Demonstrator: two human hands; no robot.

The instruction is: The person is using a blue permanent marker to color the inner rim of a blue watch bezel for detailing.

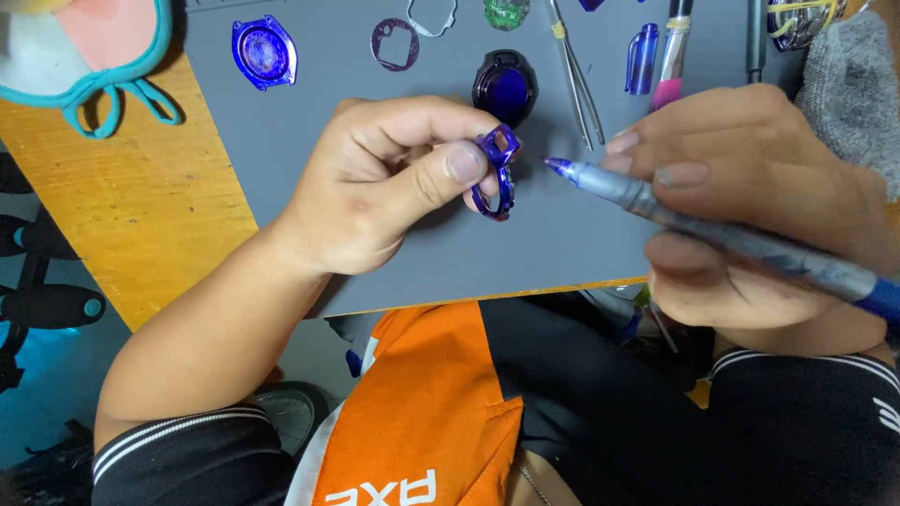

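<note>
Purple translucent watch case [496,173] pinched in left hand [384,183] (thumb and fingers closed on it). Right hand [750,201] grips a pen-like tool [694,222], tip near the case, above the grey mat [525,253] by the bench's front edge.

Centre of frame: left hand [375,192] pinching a small purple ring-shaped frame [496,172] between thumb and fingers, above a grey mat [309,131]. At right, right hand [750,201] gripping a silver-blue pen [712,230], tip pointing left, just beside the frame, not touching. Along the top: blue round casing [264,52], dark round part [505,86], tweezers [574,80]. Upper left: teal-edged mask [103,56] on the yellow table [122,215].
</note>
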